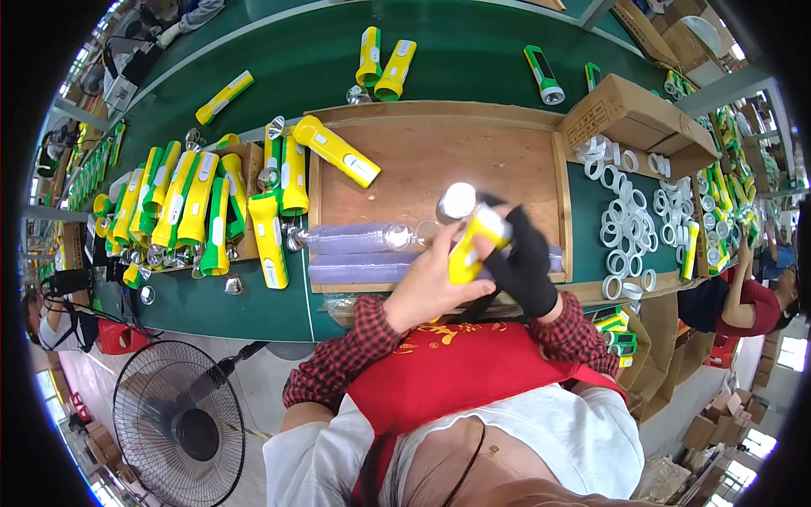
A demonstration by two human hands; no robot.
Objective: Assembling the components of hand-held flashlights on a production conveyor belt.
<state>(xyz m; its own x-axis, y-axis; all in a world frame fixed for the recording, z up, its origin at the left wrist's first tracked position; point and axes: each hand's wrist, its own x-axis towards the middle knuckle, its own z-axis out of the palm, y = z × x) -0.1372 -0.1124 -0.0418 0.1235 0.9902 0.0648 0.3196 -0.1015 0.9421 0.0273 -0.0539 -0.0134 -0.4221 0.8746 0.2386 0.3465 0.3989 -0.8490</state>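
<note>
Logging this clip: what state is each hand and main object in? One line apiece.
Left hand: bare, closed on the yellow flashlight
Right hand: black-gloved, gripping it too
Yellow flashlight: held, motion-blurred
Wooden tray: partly filled
Clear discs: stacked sideways, two rows
White rings: loose, heaped
Cardboard box: open
Fan: upright; spinning or not, cannot tell

Wears red-and-black checked sleeves [359, 330], a yellow-printed red apron [460, 372], a black glove [530, 266]. Shows yellow on the held torch [465, 260], yellow with green on other torches [269, 241], lilac on the stacks [359, 269], white on the rings [621, 228], brown on the tray [473, 148], green on the table [460, 51].
</note>
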